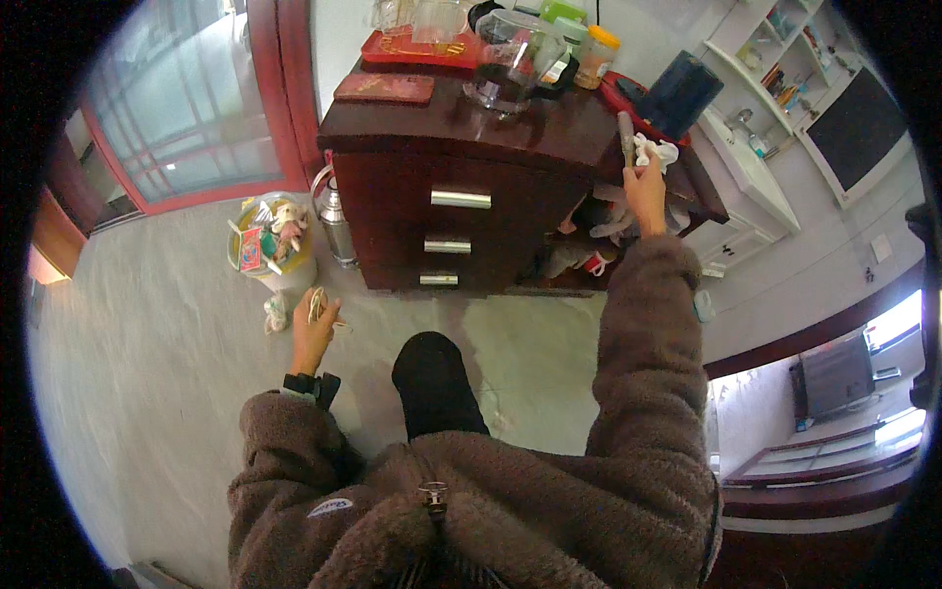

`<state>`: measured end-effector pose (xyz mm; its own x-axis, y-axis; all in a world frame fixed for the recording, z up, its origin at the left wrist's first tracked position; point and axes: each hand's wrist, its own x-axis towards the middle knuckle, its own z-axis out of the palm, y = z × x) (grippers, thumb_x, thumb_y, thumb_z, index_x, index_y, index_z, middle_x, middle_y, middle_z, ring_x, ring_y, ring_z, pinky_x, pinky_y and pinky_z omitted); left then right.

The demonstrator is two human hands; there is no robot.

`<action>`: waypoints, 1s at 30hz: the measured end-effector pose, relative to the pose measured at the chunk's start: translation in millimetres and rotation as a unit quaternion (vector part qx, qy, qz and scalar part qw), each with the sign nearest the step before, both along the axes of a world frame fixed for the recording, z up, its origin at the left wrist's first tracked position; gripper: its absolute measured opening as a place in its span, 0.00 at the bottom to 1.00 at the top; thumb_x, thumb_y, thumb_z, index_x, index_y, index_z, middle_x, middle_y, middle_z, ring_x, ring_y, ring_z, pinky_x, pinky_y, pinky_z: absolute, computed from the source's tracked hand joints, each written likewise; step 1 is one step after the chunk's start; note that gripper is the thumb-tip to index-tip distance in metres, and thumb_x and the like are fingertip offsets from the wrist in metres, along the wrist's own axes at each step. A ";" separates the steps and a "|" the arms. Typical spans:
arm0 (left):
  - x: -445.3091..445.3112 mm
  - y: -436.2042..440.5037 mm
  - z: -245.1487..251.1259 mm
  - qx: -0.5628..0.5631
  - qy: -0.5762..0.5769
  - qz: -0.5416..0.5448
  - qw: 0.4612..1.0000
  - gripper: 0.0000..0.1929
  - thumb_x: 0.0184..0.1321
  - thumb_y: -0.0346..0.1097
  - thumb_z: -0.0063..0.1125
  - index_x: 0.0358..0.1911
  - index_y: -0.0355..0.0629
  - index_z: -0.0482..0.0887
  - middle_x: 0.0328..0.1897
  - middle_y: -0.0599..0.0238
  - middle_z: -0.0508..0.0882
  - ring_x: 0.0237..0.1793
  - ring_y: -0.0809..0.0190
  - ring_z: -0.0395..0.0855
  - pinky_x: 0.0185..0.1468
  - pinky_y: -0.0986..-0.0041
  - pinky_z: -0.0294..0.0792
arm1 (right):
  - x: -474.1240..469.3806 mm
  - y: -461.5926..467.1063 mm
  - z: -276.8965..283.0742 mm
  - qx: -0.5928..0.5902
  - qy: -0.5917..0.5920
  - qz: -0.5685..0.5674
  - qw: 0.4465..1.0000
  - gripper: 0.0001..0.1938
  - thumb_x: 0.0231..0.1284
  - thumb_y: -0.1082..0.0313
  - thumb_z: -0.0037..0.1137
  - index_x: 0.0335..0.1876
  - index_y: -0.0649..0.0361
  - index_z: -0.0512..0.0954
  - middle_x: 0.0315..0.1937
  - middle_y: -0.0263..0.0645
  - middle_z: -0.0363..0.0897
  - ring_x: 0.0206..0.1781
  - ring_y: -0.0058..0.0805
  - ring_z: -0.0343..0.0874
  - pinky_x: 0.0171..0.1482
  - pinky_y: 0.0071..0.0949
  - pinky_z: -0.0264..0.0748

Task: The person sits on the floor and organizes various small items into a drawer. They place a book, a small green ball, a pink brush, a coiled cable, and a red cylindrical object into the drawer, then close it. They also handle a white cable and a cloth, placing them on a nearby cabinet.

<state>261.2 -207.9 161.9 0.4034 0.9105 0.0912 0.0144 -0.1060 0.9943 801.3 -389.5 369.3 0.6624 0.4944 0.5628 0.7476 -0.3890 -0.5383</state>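
My left hand [313,335] is closed around a thin, pale coiled cord [316,303], low over the floor beside the waste bin [288,276]. Rubbish fills that bin to the top, with a small printed red and green packet [251,249] among it. On the floor between bin and hand lies a crumpled whitish wad [277,313]. At the right end of the dark wooden cabinet [397,184], my right hand [646,195] grips a crumpled white tissue [656,152]. A slim greyish stick-like object [626,136] rises from the same fingers; its exact kind is unclear.
On the cabinet top stand a clear jug [515,59], a red tray [419,50] with glasses, a yellow-lidded jar [597,57] and a dark box [681,94]. A metal vacuum flask [336,221] is beside the drawers. Glazed red-framed doors [276,96] are at left.
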 end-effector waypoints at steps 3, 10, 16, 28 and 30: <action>-6.8 -17.5 12.7 -0.003 -0.022 0.038 0.999 0.12 0.64 0.34 0.62 0.31 0.46 0.69 0.20 0.73 0.71 0.18 0.74 0.72 0.19 0.81 0.58 | -68.4 -26.5 -54.1 0.118 0.208 0.124 0.963 0.17 0.65 0.68 0.52 0.57 0.63 0.70 0.39 0.37 0.76 0.38 0.33 0.82 0.39 0.30 0.80; -82.1 -55.9 50.2 -0.089 -0.093 0.112 0.985 0.09 0.63 0.35 0.62 0.34 0.47 0.73 0.22 0.73 0.74 0.16 0.75 0.67 0.19 0.81 0.58 | -212.4 45.4 -147.3 0.298 0.577 0.287 0.704 0.07 0.72 0.66 0.49 0.49 0.59 0.69 0.45 0.41 0.79 0.45 0.35 0.83 0.50 0.36 0.81; -149.0 -90.4 23.1 -0.148 -0.108 0.174 0.968 0.08 0.64 0.38 0.62 0.36 0.49 0.74 0.27 0.71 0.75 0.18 0.74 0.67 0.21 0.80 0.61 | -219.1 98.0 -141.2 0.315 0.492 0.180 0.791 0.08 0.69 0.65 0.55 0.43 0.62 0.80 0.35 0.33 0.80 0.39 0.24 0.80 0.47 0.29 0.77; -209.6 -100.8 8.7 -0.114 -0.094 0.238 0.960 0.09 0.62 0.36 0.64 0.36 0.48 0.73 0.24 0.73 0.74 0.19 0.72 0.72 0.19 0.80 0.60 | -288.0 51.0 -162.0 0.313 0.456 0.097 0.827 0.11 0.66 0.70 0.56 0.48 0.69 0.81 0.38 0.35 0.81 0.37 0.22 0.79 0.41 0.23 0.75; -208.3 -99.2 9.2 -0.105 -0.100 0.232 0.962 0.09 0.62 0.35 0.64 0.36 0.48 0.74 0.22 0.73 0.73 0.17 0.73 0.69 0.18 0.80 0.58 | -296.4 37.5 -165.1 0.309 0.438 0.128 0.834 0.11 0.67 0.71 0.55 0.49 0.69 0.81 0.39 0.35 0.81 0.37 0.22 0.80 0.42 0.24 0.76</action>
<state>52.9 -307.1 171.1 -0.0568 0.9951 -0.0811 -0.1827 0.0695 0.9807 504.9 -352.0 204.2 0.8705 0.4780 0.1176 -0.0228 0.2778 -0.9604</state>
